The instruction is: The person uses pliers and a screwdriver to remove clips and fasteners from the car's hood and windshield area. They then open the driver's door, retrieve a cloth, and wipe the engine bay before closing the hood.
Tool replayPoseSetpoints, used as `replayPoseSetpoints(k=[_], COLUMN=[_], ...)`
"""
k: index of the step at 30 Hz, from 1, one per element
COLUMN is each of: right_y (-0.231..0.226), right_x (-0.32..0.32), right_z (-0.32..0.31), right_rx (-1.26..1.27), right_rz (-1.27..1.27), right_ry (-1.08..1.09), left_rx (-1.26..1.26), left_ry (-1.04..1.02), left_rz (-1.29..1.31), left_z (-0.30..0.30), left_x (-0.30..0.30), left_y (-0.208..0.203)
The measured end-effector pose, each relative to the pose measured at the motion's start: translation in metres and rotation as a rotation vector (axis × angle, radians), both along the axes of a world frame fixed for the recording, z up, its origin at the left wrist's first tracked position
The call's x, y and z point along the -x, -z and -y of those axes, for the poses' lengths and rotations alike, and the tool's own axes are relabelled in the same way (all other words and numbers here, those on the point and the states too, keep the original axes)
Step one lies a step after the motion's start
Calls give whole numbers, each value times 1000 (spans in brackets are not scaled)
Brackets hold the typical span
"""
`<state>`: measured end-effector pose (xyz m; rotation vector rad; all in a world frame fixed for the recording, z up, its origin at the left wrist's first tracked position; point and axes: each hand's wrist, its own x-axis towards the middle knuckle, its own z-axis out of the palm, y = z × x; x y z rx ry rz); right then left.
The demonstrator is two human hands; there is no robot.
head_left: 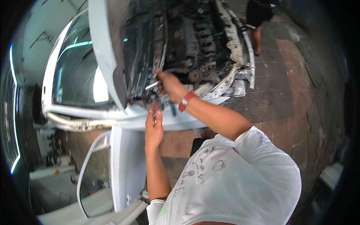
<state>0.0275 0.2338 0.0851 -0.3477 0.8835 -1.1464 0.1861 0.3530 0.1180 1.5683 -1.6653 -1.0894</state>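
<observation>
My right hand [172, 87], with a red-banded watch [186, 101] on its wrist, is closed around a short, shiny silver metal tool [152, 85]. The tool's kind is blurred. It sits over the rear corner of the engine bay [183, 41], near the windscreen base. Just below it, my left hand [154, 129] reaches up with fingers stretched and thumb apart, the fingertips close to dark parts at the fender's inner edge. Whether they touch is hard to tell. A dark teal piece [173, 109] shows against the white fender [180, 119], between my hands.
The raised white hood [103, 48] stands left of my hands, beside the windscreen [80, 75]. An open white door [127, 168] juts toward me at lower left. Another person's leg [256, 39] is at the car's front, on textured floor mats [270, 86].
</observation>
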Motion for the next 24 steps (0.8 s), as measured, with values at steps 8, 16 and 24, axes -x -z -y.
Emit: replayPoseSetpoints(k=[8, 16, 24], right_y=[0, -80, -88], right_x=[-23, 6, -17], right_z=[-12, 151, 182], right_rx=[445, 549, 777], right_rz=[-398, -388, -532], right_ry=[-42, 0, -95], left_rx=[-72, 48, 378], left_ry=[-132, -748, -993], left_rz=[68, -224, -271], left_z=[-14, -97, -74], left_x=[-12, 2, 47], left_y=[55, 52, -2])
